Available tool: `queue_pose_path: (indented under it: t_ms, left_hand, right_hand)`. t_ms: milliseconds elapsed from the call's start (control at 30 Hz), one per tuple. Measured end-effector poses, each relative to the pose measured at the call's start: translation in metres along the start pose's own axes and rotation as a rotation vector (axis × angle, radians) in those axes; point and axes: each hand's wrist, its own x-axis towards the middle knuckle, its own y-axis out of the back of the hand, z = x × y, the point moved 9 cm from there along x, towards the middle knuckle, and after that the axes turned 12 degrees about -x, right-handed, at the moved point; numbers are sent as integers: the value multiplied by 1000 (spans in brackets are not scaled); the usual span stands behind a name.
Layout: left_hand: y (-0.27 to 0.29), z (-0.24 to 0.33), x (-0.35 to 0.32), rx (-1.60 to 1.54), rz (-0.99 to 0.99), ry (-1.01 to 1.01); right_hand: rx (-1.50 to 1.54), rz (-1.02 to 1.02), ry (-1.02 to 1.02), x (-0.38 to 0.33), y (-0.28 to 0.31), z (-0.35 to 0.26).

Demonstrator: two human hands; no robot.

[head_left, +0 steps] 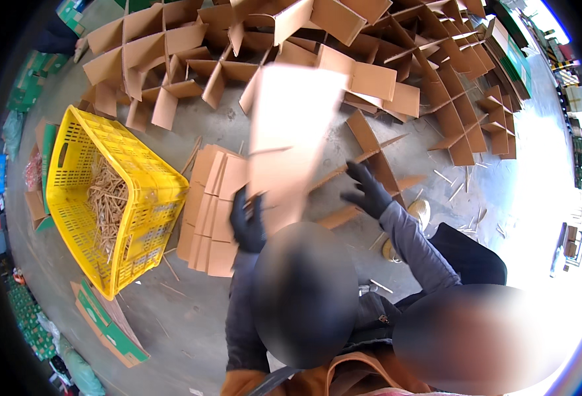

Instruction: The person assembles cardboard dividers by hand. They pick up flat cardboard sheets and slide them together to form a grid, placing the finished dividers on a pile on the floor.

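Observation:
Both my hands wear black gloves, below grey sleeves. My left hand (248,223) closes on the left edge of a slotted cardboard sheet (294,142). The sheet is tilted up ahead of me, its upper part washed out by glare and blurred. To the right, my right hand (368,190) is held with fingers spread and nothing in them, apart from the sheet. Just beyond it, a piece of cardboard divider (374,153) lies on the floor. Beside my left hand rests a stack of slotted cardboard pieces (208,218).
A yellow plastic crate (149,155) holding narrow cardboard scraps (108,201) stands at the left. Assembled cardboard dividers (429,72) spread across the far side. A green and brown carton (109,323) lies at lower left. Loose strips (459,190) litter the floor.

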Motion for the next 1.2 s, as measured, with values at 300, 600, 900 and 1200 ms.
queue_pose_path:
  t_ms: [300,600,900,1200]
  left_hand:
    - [-145,-130,-37,1117,-742,-233]
    - [-144,-118,-26,1138,-712,-277]
    - [-164,-204,-95,939,-1024,196]
    - [-175,-205,-93,932,-1079,61]
  right_hand:
    - [-476,138,-184,21,70,41]
    - [-600,-50,-184,29,34,41]
    - [-685,-15,-176,44,4,58]
    - [-774,124,-355,38,-15,73]
